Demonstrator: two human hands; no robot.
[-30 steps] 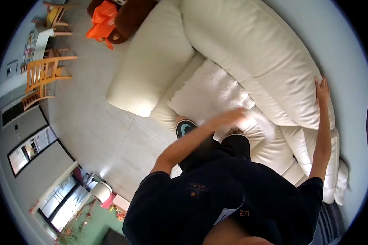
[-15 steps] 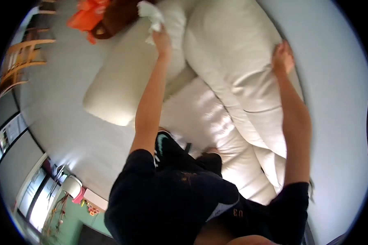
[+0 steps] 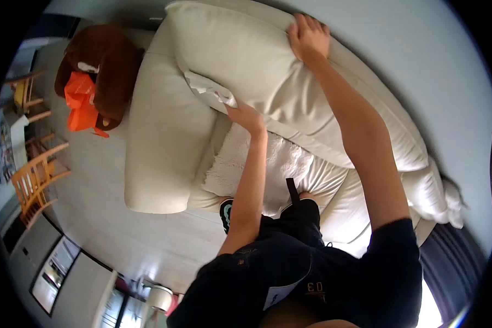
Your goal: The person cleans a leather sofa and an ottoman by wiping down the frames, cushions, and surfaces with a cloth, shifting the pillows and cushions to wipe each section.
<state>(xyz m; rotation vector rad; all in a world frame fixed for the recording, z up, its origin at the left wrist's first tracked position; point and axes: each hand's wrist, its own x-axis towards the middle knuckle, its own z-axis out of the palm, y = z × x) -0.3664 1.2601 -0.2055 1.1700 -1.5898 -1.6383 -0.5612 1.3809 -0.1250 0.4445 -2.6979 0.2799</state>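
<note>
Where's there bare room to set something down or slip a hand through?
The armrest is bare between the brown plush toy and fluffy white cover. Floor is open between armrest and wooden chair. Backrest leather is clear between left hand and right hand. Crowded: around the white cloth, where armrest meets backrest, and the seat by the legs.

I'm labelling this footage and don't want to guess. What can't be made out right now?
All in the head view:
- The side of the white cloth facing the sofa: hidden by the cloth itself.
- The palm of the right hand: hidden by the back of the hand.
- Part of the fluffy white pad: behind the left forearm.
- Items on the far table: too small.
</note>
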